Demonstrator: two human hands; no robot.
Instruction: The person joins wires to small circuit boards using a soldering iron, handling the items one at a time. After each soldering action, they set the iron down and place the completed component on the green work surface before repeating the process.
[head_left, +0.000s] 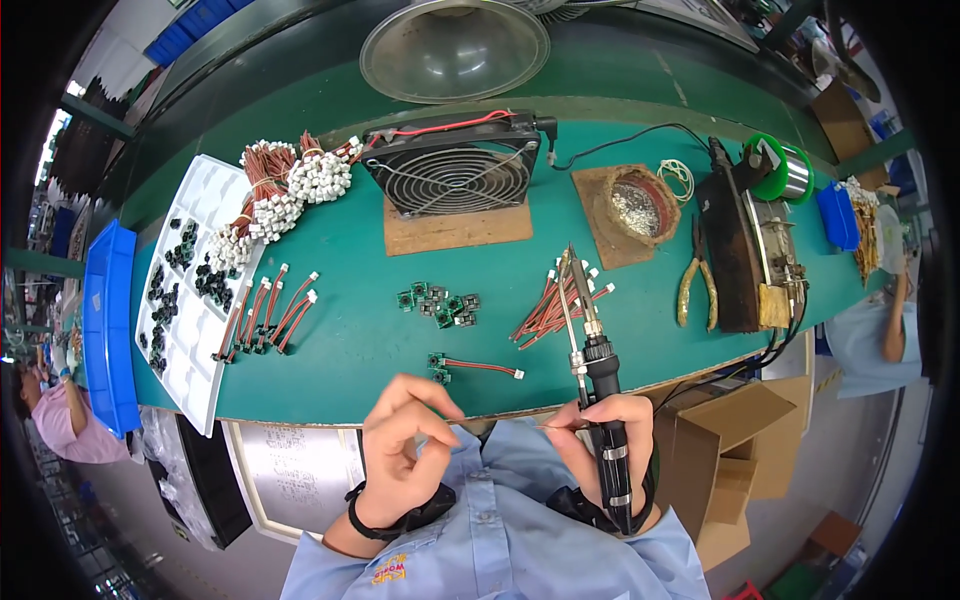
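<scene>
My right hand [610, 440] is closed around a black soldering iron [603, 375] with a thin metal tube clamped along its side. The iron points away from me, its tip over a small pile of red-and-brown wire leads [545, 315] with white connectors. By the near table edge my left hand [408, 450] is raised, fingers loosely bent and apart, with nothing visible in them. Just beyond it lie two small green circuit boards [438, 368], one joined to a wire lead [485, 367]. Several more boards [440, 303] with black parts sit in a cluster farther away.
A fan [455, 165] on a wooden board stands mid-table beneath a metal hood [455, 50]. At left are a white tray [205, 375], bundled leads [270, 180] and a blue bin [110, 330]. To the right are a solder-filled pot [640, 205], pliers [697, 280] and a solder spool [780, 170].
</scene>
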